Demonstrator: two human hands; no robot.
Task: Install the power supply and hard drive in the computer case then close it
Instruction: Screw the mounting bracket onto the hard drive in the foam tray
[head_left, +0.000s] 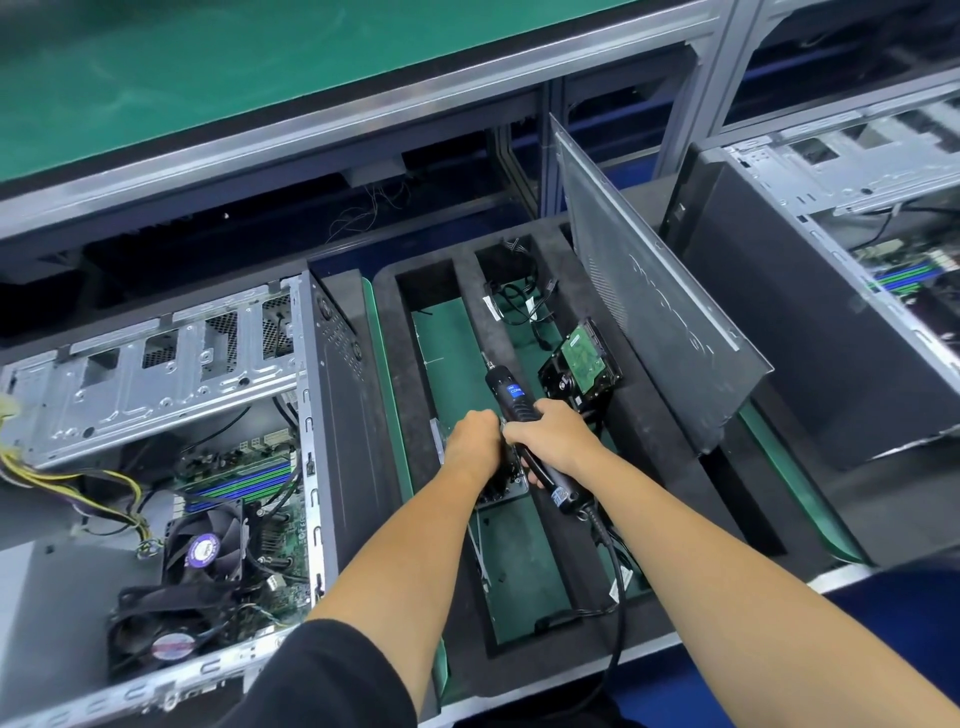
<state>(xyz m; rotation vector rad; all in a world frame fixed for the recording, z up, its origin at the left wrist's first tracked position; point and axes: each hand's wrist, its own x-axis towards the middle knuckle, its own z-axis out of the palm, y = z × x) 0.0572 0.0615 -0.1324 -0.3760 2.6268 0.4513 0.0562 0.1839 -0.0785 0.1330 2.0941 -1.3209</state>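
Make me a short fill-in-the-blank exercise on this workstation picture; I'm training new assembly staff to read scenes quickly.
1. The right hand grips an electric ____, its cable trailing toward the person.
2. The hard drive leans in the foam tray with its ____ circuit board showing.
3. The open computer case lies to the ____ of the foam tray.
4. The detached side panel stands ____ the tray's right side.

Missing words: screwdriver; green; left; against

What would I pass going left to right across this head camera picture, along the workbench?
Open computer case → left hand → right hand gripping the electric screwdriver → hard drive → leaning side panel → second computer case.
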